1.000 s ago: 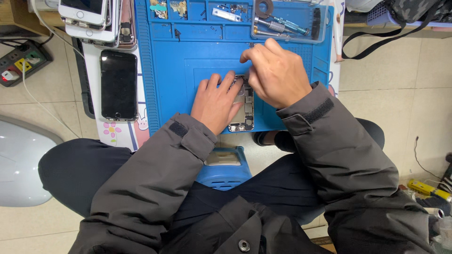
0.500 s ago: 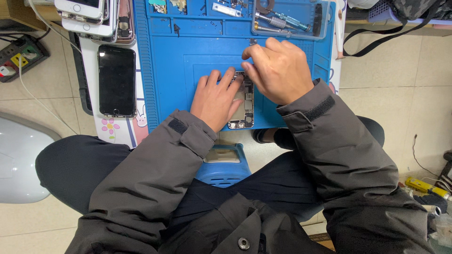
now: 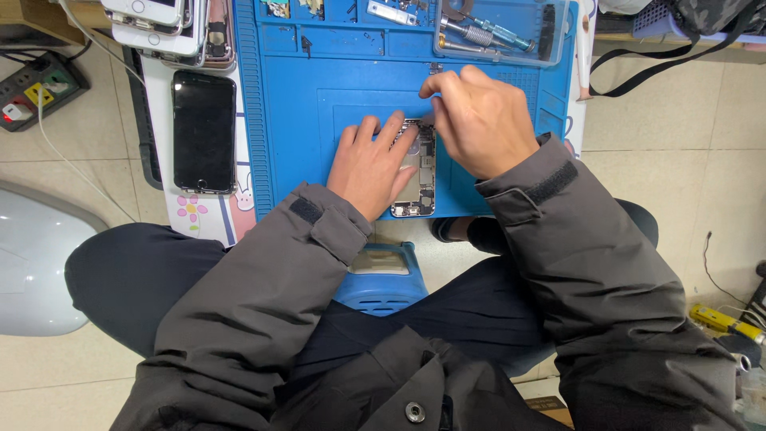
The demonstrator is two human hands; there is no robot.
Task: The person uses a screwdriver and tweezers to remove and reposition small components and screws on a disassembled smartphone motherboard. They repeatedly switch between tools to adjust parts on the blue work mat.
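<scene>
An opened phone body point(image 3: 418, 179) with its inner parts showing lies on a blue work mat point(image 3: 319, 120). My left hand point(image 3: 372, 164) rests flat on the phone's left side and holds it down. My right hand point(image 3: 479, 118) hovers over the phone's top end with fingertips pinched together near its upper edge. Whether a small tool or part sits in those fingers is hidden.
A black phone point(image 3: 204, 130) lies face up left of the mat, with a stack of phones point(image 3: 167, 22) above it. A clear tray point(image 3: 503, 28) of tools sits at the mat's top right. A power strip point(image 3: 32, 89) lies on the floor at left. A blue stool point(image 3: 384, 279) shows between my legs.
My right hand has shifted slightly along the phone's top edge. The left hand stays pressed on the phone.
</scene>
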